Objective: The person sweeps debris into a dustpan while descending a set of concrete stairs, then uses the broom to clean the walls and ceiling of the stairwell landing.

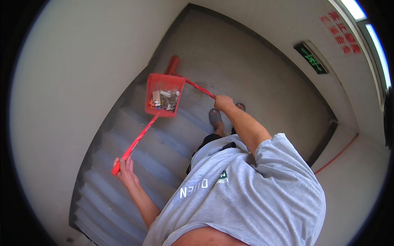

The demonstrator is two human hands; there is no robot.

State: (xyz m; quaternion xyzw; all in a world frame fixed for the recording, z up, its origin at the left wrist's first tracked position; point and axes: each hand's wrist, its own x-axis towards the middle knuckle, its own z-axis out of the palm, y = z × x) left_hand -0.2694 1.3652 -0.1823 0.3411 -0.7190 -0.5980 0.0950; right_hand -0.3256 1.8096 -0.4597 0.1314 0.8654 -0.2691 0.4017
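My left hand (124, 170) is wrapped around the end of the red-wrapped handle (140, 138) of a long-handled dustpan. The red plastic dustpan (167, 78) hangs over the edge where stairs meet a landing. Inside it lies a heap of litter (167, 100): grey dust, paper scraps and what looks like a small carton. In my right hand (223, 102) is the red-wrapped stick (200, 88) of a broom. Its red head (173, 65) shows just beyond the dustpan's far rim, which partly hides it; the bristles cannot be made out.
Concrete steps (132, 135) descend on the left along a pale wall (77, 61). My sandalled feet (215, 117) stand on the landing (246, 67), near a dark smudge (204, 84). A lit exit sign (311, 57) and red lettering mark the right wall.
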